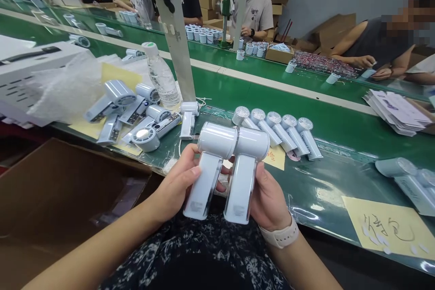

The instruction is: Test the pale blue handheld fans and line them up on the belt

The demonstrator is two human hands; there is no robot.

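Observation:
Two pale blue handheld fans are held up side by side over the bench's near edge, their round heads touching. My left hand (180, 176) is closed around the left handheld fan (204, 181), thumb on its handle. Around the right handheld fan (241, 186) is my right hand (270, 197), fingers partly hidden behind it. Small print shows low on both handles. Just behind stands another fan with a cable (187, 120). Beyond, to the right, several finished-looking fans (288, 133) lie in a row, heads away from me.
Loose fans (146, 138) lie piled at left near a water bottle (163, 77) and bubble wrap (64, 86). A cardboard box (68, 199) stands below left. A metal post (178, 54) rises from the bench. A yellow note (384, 222) and more fans (397, 167) lie right. Co-workers sit across the green conveyor (272, 86).

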